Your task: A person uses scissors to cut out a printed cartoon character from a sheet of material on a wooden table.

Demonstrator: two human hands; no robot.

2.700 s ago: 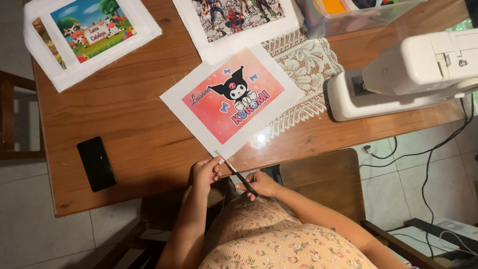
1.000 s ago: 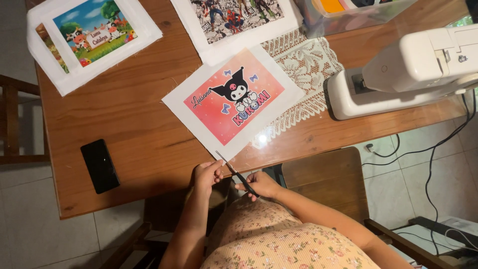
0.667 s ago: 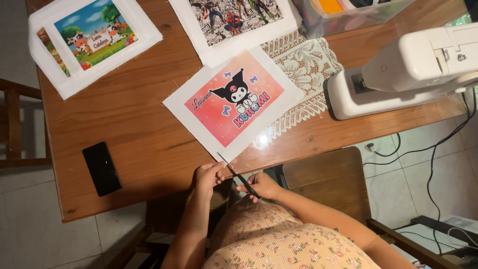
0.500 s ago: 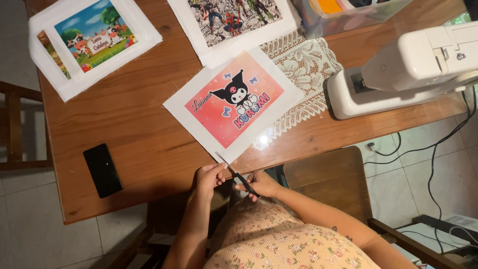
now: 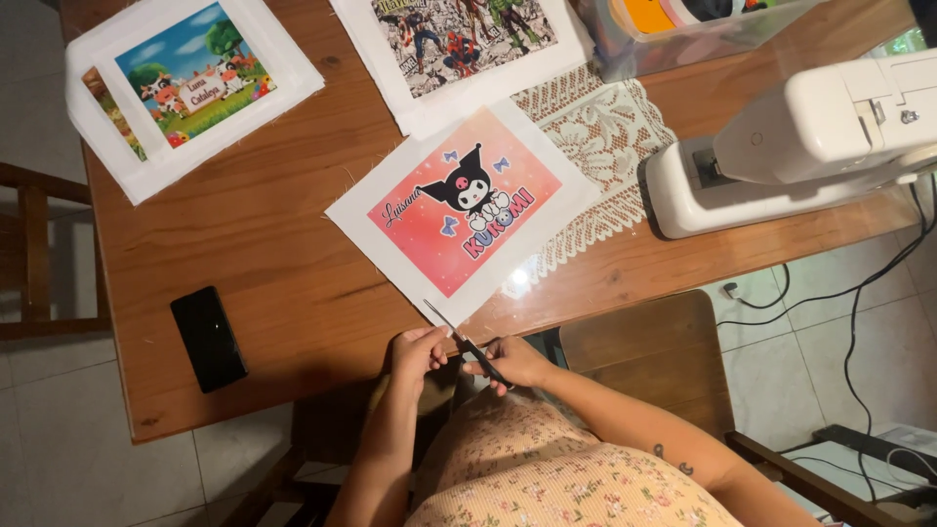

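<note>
Right hand (image 5: 514,361) grips scissors (image 5: 459,337) at the near edge of a pink printed fabric sheet (image 5: 464,210); left hand (image 5: 418,351) pinches the sheet's border.

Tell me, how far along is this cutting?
Barely begun: the scissors, in the right hand, sit at the near corner of the pink printed cloth, which the left hand steadies. Its white border looks whole all round. The other printed cloths lie untouched.

Scissors (image 5: 464,339) at pink print's (image 5: 462,201) edge
</note>
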